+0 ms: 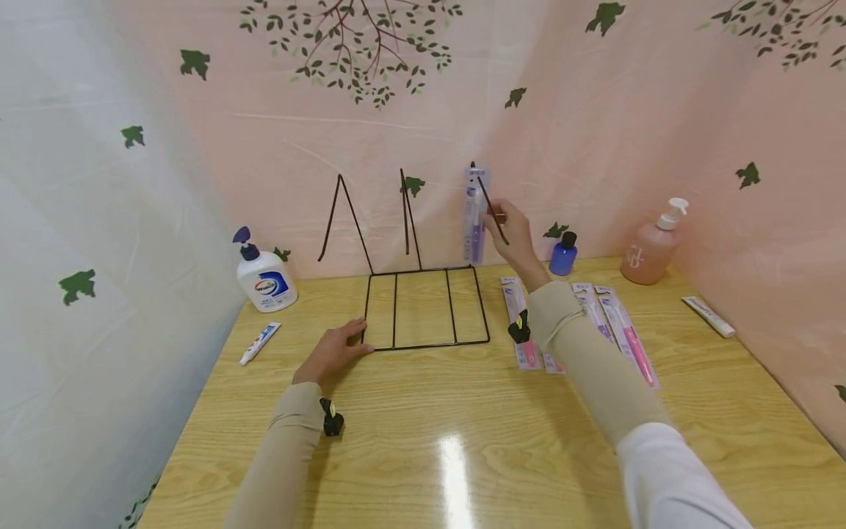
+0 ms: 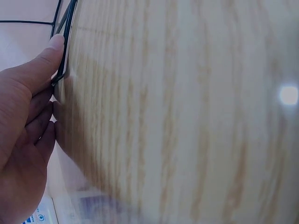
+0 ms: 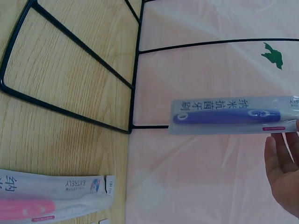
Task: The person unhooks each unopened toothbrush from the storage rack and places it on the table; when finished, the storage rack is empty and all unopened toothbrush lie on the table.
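A black wire rack (image 1: 423, 347) stands on the table against the back cloth, with bent prongs rising from its rear. My left hand (image 1: 335, 351) grips the rack's front left corner; the left wrist view shows the thumb on the wire (image 2: 68, 37) and the fingers behind it. At the right prong, my right hand (image 1: 515, 234) holds a packaged purple toothbrush (image 1: 476, 220) upright by its side edge. The top of the package is at the prong; whether the prong passes through its hole I cannot tell. In the right wrist view, fingertips touch the toothbrush package (image 3: 224, 115).
Several packaged toothbrushes (image 1: 631, 342) lie right of the rack, partly under my right forearm. A white pump bottle (image 1: 267, 283) and toothpaste tube (image 1: 260, 343) are left. At right are a blue bottle (image 1: 563, 257), pink pump bottle (image 1: 649, 253) and white tube (image 1: 709, 316).
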{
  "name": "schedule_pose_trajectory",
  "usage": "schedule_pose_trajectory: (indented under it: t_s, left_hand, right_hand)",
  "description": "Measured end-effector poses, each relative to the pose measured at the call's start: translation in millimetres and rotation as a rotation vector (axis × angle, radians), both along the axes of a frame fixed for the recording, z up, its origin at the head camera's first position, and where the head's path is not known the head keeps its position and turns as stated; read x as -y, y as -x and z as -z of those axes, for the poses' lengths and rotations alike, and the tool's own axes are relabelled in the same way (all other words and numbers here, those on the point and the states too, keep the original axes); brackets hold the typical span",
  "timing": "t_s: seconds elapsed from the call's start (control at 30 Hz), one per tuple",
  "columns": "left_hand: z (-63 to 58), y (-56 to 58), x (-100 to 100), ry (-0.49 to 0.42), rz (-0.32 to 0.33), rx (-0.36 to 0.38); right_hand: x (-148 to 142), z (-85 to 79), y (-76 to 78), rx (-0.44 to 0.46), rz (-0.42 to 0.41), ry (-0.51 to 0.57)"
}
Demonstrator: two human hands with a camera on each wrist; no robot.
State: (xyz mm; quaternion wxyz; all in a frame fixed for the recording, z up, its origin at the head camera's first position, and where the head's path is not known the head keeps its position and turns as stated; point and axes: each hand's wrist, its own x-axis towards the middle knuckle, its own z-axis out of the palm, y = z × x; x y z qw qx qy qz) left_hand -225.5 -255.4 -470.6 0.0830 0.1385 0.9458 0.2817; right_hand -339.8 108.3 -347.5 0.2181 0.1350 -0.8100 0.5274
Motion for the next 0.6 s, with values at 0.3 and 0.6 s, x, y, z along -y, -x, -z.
schedule_pose_trajectory:
  t_s: [0.3,0.6]
  left_hand:
    - [-0.6,-1.2,-2,-0.004,0.006,-0.006]
    - [0.1,0.4,-1,-0.002,-0.005,0.007]
  right_hand:
    - [0,1.8,-3.5,0.011,-0.061,0.154]
    - [-1,-1.7,-14.7,0.094,-0.090,0.157]
